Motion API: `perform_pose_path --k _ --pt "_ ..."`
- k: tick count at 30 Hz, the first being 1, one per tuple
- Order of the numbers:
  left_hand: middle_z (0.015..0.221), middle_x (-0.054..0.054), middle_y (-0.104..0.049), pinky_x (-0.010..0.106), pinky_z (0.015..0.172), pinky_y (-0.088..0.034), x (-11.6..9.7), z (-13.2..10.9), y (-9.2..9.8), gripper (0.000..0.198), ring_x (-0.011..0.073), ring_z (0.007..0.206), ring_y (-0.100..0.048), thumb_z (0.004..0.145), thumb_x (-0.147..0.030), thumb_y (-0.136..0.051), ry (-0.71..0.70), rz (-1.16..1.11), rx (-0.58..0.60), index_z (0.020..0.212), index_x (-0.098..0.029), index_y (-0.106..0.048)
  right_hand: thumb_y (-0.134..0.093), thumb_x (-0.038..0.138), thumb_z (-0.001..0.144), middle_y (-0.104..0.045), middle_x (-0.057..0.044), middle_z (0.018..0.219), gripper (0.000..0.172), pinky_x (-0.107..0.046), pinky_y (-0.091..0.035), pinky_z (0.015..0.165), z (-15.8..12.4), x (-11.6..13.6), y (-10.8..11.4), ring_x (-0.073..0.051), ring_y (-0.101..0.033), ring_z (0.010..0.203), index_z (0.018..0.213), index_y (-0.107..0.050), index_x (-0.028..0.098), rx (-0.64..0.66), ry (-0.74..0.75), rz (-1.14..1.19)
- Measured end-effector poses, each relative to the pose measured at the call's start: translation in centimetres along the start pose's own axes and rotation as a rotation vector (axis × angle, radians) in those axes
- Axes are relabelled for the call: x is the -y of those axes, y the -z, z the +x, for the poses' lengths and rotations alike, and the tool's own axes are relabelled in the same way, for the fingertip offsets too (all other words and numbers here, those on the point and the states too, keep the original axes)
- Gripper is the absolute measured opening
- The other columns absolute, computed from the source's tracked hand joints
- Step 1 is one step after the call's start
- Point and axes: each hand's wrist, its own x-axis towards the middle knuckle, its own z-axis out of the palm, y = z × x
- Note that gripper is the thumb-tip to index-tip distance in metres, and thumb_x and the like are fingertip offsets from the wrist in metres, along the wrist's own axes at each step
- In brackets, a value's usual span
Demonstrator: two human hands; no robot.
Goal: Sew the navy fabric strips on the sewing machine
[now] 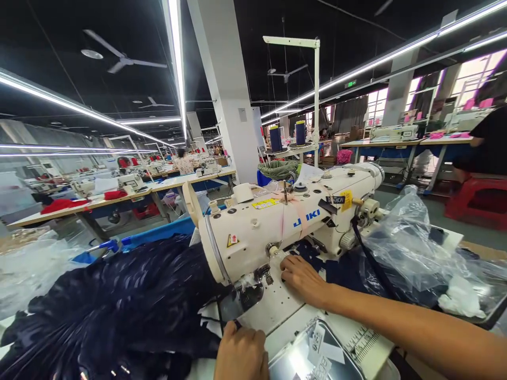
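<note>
A white sewing machine [257, 227] stretches across the middle of the view, with dark thread guides and a blue logo. My left hand [241, 351] is closed at the bottom centre, its fingers curled on an edge of dark navy fabric [119, 301]. That fabric lies heaped over the left side. My right hand [303, 279] rests under the machine arm, beside the needle area, with its fingers bent together; whatever they touch is too small to make out. A shiny metal tray [312, 353] with paper labels lies in front of the machine.
Clear plastic bags [415, 243] lie at the right, near a white crumpled piece [461, 296]. Two dark thread cones [276, 139] stand behind the machine. A red stool [475, 203] with a seated person is at the far right. More plastic [31, 264] is at the left.
</note>
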Motion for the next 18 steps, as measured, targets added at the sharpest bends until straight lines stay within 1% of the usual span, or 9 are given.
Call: perform_pose_path --k 3,5,7,9,11,13,14,16,18 --pt "0.055 -0.004 -0.053 0.029 0.059 -0.031 -0.4 0.6 0.8 0.015 0.0139 0.051 -0.049 0.063 -0.007 -0.044 0.121 -0.111 -0.032 0.058 -0.020 -0.041 -0.042 0.012 0.088 -0.054 -0.005 0.088 0.018 -0.029 -0.033 0.066 -0.3 1.3 -0.2 -0.018 -0.046 0.080 0.079 -0.058 0.015 0.009 0.144 0.030" --pt "0.059 -0.004 -0.053 0.028 0.059 -0.031 -0.4 0.7 1.0 0.017 0.0132 0.055 -0.050 0.066 -0.006 -0.044 0.160 -0.162 -0.068 0.059 -0.020 -0.038 -0.039 0.012 0.089 -0.054 -0.005 0.083 0.020 -0.028 -0.033 0.064 -0.6 1.8 -0.1 -0.017 -0.046 0.075 0.085 -0.058 0.015 0.028 0.222 0.038" --pt "0.061 -0.004 -0.053 0.027 0.060 -0.032 -0.2 0.5 1.2 0.019 0.0122 0.057 -0.050 0.070 -0.004 -0.043 0.134 -0.192 -0.083 0.060 -0.019 -0.038 -0.036 0.011 0.090 -0.055 -0.005 0.083 0.022 -0.028 -0.034 0.065 -0.9 1.9 0.1 -0.017 -0.046 0.075 0.090 -0.057 0.014 0.031 0.309 0.063" --pt "0.065 -0.003 -0.056 0.029 0.066 -0.033 0.1 0.4 1.4 0.020 0.0128 0.063 -0.052 0.074 -0.002 -0.041 0.057 -0.174 -0.130 0.063 -0.019 -0.041 -0.034 0.012 0.090 -0.056 -0.006 0.084 0.023 -0.028 -0.035 0.068 -1.1 1.9 0.3 -0.018 -0.047 0.077 0.088 -0.057 0.013 0.028 0.366 0.095" --pt "0.076 0.000 -0.060 0.034 0.075 -0.032 0.5 0.1 1.7 0.021 0.0163 0.075 -0.055 0.079 -0.003 -0.039 -0.027 -0.081 -0.232 0.066 -0.019 -0.046 -0.037 0.015 0.090 -0.057 -0.006 0.082 0.022 -0.029 -0.035 0.070 -1.2 1.8 0.4 -0.018 -0.048 0.077 0.084 -0.057 0.013 0.027 0.352 0.154" --pt "0.080 0.002 -0.061 0.037 0.077 -0.031 0.8 -0.4 2.1 0.021 0.0187 0.078 -0.055 0.081 -0.006 -0.039 -0.070 0.043 -0.281 0.068 -0.019 -0.049 -0.045 0.017 0.087 -0.057 -0.006 0.082 0.014 -0.029 -0.036 0.071 -1.2 1.8 0.4 -0.018 -0.048 0.078 0.081 -0.056 0.014 0.015 0.274 0.226" --pt "0.077 0.002 -0.060 0.036 0.075 -0.032 1.0 -0.8 2.3 0.020 0.0183 0.073 -0.055 0.082 -0.008 -0.040 -0.069 0.083 -0.256 0.067 -0.019 -0.050 -0.049 0.018 0.085 -0.057 -0.006 0.083 0.009 -0.028 -0.036 0.071 -1.1 1.8 0.3 -0.018 -0.049 0.079 0.080 -0.056 0.014 0.006 0.226 0.256" --pt "0.064 0.000 -0.056 0.033 0.068 -0.032 1.0 -1.7 2.7 0.018 0.0156 0.058 -0.051 0.080 -0.013 -0.044 -0.038 0.093 -0.137 0.065 -0.019 -0.049 -0.053 0.016 0.081 -0.056 -0.006 0.083 0.002 -0.028 -0.037 0.069 -1.0 1.9 -0.1 -0.018 -0.048 0.078 0.080 -0.055 0.015 -0.009 0.154 0.290" --pt "0.055 -0.003 -0.053 0.031 0.062 -0.031 0.7 -2.8 2.7 0.016 0.0141 0.051 -0.049 0.078 -0.017 -0.047 -0.005 0.036 -0.015 0.062 -0.020 -0.047 -0.051 0.013 0.081 -0.055 -0.006 0.083 0.004 -0.027 -0.037 0.069 -0.9 1.9 -0.5 -0.017 -0.048 0.078 0.083 -0.054 0.015 -0.020 0.146 0.302"
